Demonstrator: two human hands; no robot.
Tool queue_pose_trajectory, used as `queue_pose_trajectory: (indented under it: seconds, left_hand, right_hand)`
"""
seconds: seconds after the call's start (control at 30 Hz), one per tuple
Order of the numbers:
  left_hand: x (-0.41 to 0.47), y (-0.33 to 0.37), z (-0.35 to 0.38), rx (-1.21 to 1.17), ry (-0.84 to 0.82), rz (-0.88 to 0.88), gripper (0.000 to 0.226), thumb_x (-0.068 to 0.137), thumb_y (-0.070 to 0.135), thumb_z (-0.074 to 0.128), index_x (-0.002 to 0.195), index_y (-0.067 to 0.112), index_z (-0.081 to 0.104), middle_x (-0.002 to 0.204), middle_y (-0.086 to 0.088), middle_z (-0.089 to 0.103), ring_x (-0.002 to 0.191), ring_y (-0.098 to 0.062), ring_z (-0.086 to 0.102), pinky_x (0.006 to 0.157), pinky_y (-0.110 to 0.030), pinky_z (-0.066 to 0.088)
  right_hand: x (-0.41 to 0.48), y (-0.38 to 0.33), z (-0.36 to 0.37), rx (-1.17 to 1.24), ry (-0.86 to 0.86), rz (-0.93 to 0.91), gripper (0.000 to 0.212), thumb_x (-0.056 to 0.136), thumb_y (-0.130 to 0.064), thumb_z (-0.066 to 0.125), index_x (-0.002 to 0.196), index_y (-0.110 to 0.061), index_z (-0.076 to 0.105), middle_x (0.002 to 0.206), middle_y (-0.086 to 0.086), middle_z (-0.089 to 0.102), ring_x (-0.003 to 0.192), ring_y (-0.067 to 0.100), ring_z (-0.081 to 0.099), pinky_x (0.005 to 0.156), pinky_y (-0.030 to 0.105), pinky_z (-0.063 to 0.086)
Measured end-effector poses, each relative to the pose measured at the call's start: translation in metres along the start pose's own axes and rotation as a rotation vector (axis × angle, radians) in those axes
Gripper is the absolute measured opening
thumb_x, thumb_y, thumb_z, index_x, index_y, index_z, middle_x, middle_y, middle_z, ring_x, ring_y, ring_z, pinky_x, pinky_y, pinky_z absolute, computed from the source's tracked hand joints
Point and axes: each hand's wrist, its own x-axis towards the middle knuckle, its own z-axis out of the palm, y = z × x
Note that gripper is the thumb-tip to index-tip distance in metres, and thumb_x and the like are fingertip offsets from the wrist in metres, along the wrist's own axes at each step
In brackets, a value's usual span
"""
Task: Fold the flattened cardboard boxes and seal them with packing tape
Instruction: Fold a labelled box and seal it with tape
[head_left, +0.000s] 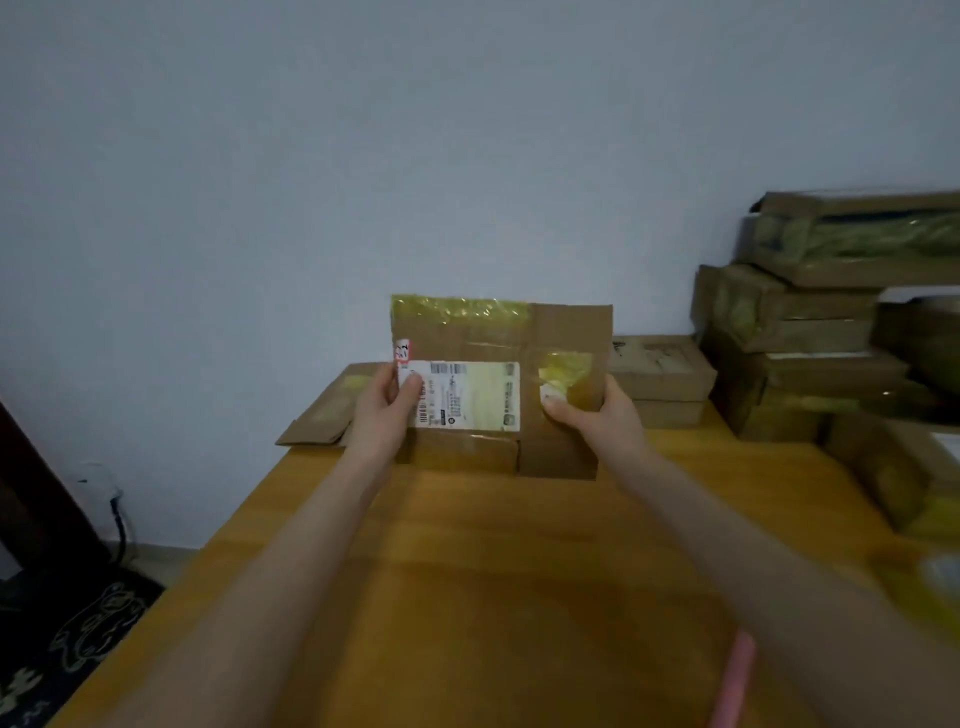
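1. Head view, the thing in hand: a flattened brown cardboard box (498, 338), bearing a white printed shipping label (467, 395) and patches of old yellowish tape, is held upright over the far half of the orange-yellow wooden table (493, 597). Its lower edge sits just above or on the tabletop; I cannot tell which.
2. Head view, the hands: the left hand (384, 410) grips the box's left edge, thumb laid over the label. The right hand (597, 415) grips the lower right edge, thumb pressed on the front face. Both are closed on the cardboard.
3. Head view, surroundings:
   - Another flat brown cardboard piece (322, 415) lies on the table behind and to the left.
   - A stack of squared-up brown boxes wrapped in yellowish tape (795, 332) stands at the right against the wall.
   - A blurred pink object (737, 675) lies near the right forearm; I cannot tell what it is.
4. Progress, as a judgement: the stacked boxes look finished. This one is still flat, so opening it, folding its flaps and taping it all remain, and at least one more flat piece waits. No tape roll is plainly visible.
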Motion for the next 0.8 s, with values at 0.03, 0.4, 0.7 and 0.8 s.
queue_pose_trajectory:
  seconds: [0.03,0.4,0.7,0.8]
  left_hand:
    - [-0.014,0.001,0.007,0.010,-0.027,0.016,0.024,0.099,0.023,0.048,0.122,0.021,0.054,0.104,-0.002,0.071,0.095,-0.018,0.069,0.087,-0.041,0.055]
    - [-0.120,-0.008,0.049,0.047,-0.144,0.117,0.116,0.061,0.049,0.079,0.148,0.044,0.002,0.154,0.002,0.028,0.129,-0.021,0.047,0.094,-0.045,0.052]
    - [-0.124,0.017,0.055,0.188,-0.171,0.312,0.072,0.062,0.059,0.075,0.125,0.051,0.041,0.137,0.010,0.039,0.123,-0.004,0.042,0.091,-0.014,0.044]
    - [-0.112,0.025,0.047,0.170,-0.220,0.291,0.049,0.066,0.060,0.067,0.112,0.046,0.060,0.137,0.011,0.044,0.128,-0.011,0.042,0.099,-0.035,0.043]
  right_hand:
    - [-0.012,-0.001,-0.008,0.057,0.056,-0.011,0.063,0.080,-0.025,0.074,0.134,-0.018,0.043,0.117,-0.006,0.054,0.108,0.014,0.052,0.089,0.033,0.047]
    - [-0.095,0.037,-0.055,-0.069,0.003,-0.025,0.116,0.069,-0.031,0.082,0.152,-0.031,0.001,0.156,0.001,0.020,0.142,0.024,0.024,0.110,0.046,0.032]
    - [-0.098,0.023,-0.053,-0.103,-0.147,-0.265,0.102,0.056,-0.061,0.078,0.143,-0.047,0.027,0.142,-0.003,0.042,0.123,0.015,0.049,0.088,0.029,0.052]
    - [-0.092,0.019,-0.063,-0.157,-0.200,-0.252,0.086,0.062,-0.052,0.073,0.138,-0.048,0.033,0.133,-0.006,0.048,0.119,0.014,0.051,0.085,0.026,0.050]
